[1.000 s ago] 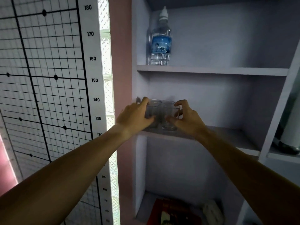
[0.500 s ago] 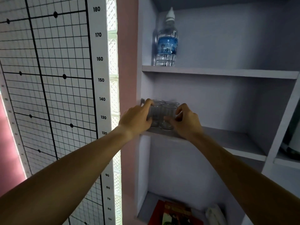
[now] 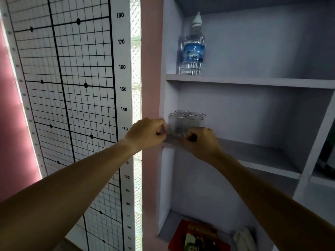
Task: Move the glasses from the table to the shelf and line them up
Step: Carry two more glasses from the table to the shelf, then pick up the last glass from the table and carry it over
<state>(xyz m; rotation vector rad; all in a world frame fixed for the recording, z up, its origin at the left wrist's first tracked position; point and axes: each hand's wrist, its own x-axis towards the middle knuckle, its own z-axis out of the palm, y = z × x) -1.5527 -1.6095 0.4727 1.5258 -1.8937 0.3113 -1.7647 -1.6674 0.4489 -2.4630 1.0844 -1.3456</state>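
Note:
Several clear glasses stand close together at the left end of the middle shelf (image 3: 253,153), in two short rows. The front left glass (image 3: 177,124) and front right glass (image 3: 195,121) show their rims above my hands; the rims of two more (image 3: 182,111) show behind them. My left hand (image 3: 146,134) is curled, with its fingertips at the side of the front left glass. My right hand (image 3: 201,143) is curled in front of the lower part of the front right glass and hides it. Whether either hand grips a glass is unclear.
A water bottle (image 3: 193,49) stands on the upper shelf (image 3: 253,81) above the glasses. A red book (image 3: 197,236) and a white cloth (image 3: 243,239) lie on the bottom shelf. A height chart (image 3: 72,87) covers the wall to the left. A divider (image 3: 315,151) bounds the shelf's right end.
Both hands have dropped from around the front glasses to their lower parts, and the fingers have curled in. The rims of all the glasses now show.

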